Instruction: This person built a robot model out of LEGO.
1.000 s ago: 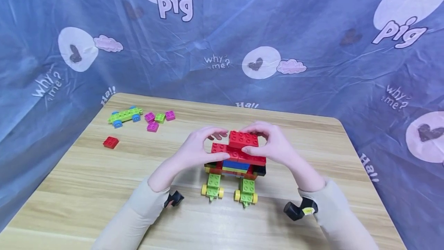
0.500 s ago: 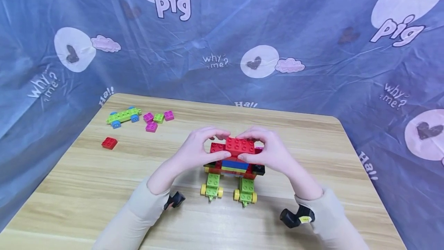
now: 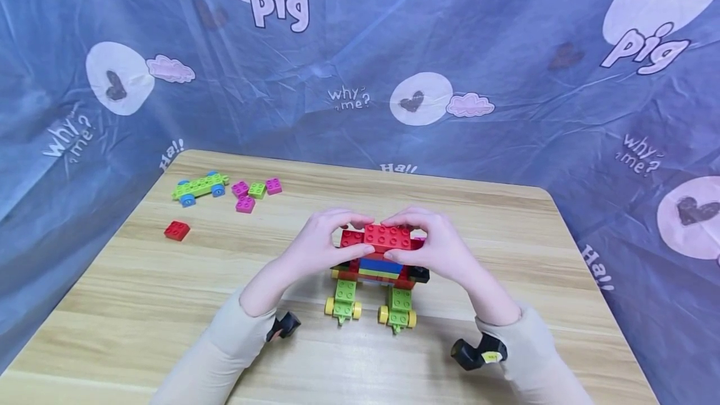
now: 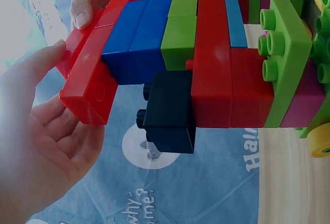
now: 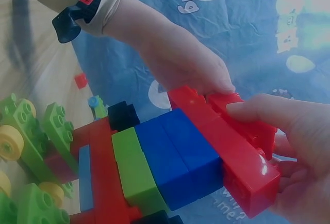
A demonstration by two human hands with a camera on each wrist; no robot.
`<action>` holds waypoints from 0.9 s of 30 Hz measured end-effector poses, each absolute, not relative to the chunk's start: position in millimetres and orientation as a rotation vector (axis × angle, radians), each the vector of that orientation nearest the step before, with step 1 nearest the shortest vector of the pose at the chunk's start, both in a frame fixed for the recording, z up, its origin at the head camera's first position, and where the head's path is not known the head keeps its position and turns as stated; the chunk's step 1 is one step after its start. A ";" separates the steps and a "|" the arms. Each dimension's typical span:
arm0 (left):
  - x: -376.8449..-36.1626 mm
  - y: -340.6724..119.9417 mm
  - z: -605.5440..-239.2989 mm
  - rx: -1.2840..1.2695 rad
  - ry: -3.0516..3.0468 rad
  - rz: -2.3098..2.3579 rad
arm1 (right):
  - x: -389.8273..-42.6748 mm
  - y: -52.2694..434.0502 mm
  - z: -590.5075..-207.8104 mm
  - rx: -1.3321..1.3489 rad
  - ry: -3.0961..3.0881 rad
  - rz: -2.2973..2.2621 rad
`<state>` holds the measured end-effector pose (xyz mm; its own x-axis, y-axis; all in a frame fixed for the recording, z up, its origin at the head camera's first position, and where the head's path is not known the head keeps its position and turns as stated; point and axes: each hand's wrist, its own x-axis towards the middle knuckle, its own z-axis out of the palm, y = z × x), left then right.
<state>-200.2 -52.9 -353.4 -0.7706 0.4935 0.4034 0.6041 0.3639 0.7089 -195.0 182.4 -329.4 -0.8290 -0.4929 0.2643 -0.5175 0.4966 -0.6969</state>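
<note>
A brick-built model stands mid-table, with red, blue, yellow-green and black bricks [image 4: 170,110] above green wheeled bases [image 3: 400,302] with yellow wheels. Across its top lies a layer of red bricks [image 5: 221,146], and an eight-stud red brick [image 3: 388,237] sits on that. My left hand [image 3: 320,241] holds this top brick's left end, the thumb at its near side and the fingers behind. At the other end my right hand [image 3: 435,241] grips the same brick between thumb and fingers. The fingertips behind the brick are partly hidden in the head view.
At the far left are a lime-green wheeled base [image 3: 199,187] with blue wheels, several magenta bricks [image 3: 245,205] and a lime-green brick [image 3: 257,190]. Nearer lies a red brick [image 3: 177,230]. A blue printed cloth [image 3: 337,49] hangs behind the table [image 3: 140,305].
The top red brick has come left and down onto the model, with my right hand moving along with it. My left thumb now meets its end. Little has moved in the last half second.
</note>
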 end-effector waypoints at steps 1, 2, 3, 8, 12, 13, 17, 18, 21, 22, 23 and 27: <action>-200.2 -52.8 -353.6 -1.010 -2.492 -1.373 | -194.7 182.6 -329.6 0.907 -2.691 1.271; -200.2 -52.8 -353.7 -1.011 -2.492 -1.369 | -194.5 182.8 -330.0 0.905 -2.690 1.274; -200.1 -52.8 -353.9 -1.011 -2.493 -1.365 | -194.2 182.9 -330.4 0.902 -2.689 1.278; -199.6 -53.1 -354.3 -1.014 -2.493 -1.356 | -194.0 184.7 -333.5 0.895 -2.683 1.288; -198.8 -53.0 -354.1 -1.013 -2.498 -1.356 | -193.2 189.0 -334.7 0.864 -2.695 1.369; -198.6 -52.9 -353.9 -1.011 -2.500 -1.360 | -192.7 190.5 -334.6 0.850 -2.698 1.382; -198.5 -52.6 -352.9 -1.002 -2.518 -1.371 | -191.3 196.2 -334.2 0.794 -2.712 1.362; -198.6 -52.7 -352.5 -1.002 -2.522 -1.377 | -191.2 197.2 -334.4 0.790 -2.712 1.338; -199.5 -53.0 -352.1 -1.006 -2.532 -1.384 | -191.4 198.7 -335.8 0.784 -2.709 1.313; -200.3 -53.1 -352.3 -1.010 -2.536 -1.378 | -191.2 198.8 -336.0 0.785 -2.705 1.316; -200.9 -53.2 -352.1 -1.012 -2.542 -1.375 | -191.1 198.8 -336.2 0.782 -2.704 1.321; -203.2 -54.1 -349.8 -1.018 -2.568 -1.349 | -190.6 198.0 -336.1 0.764 -2.704 1.333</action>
<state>-203.2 -54.1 -349.8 -0.7787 0.5229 0.3467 0.5822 0.3964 0.7098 -190.6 198.0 -336.1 -0.8789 -0.4132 0.2382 -0.4405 0.5119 -0.7375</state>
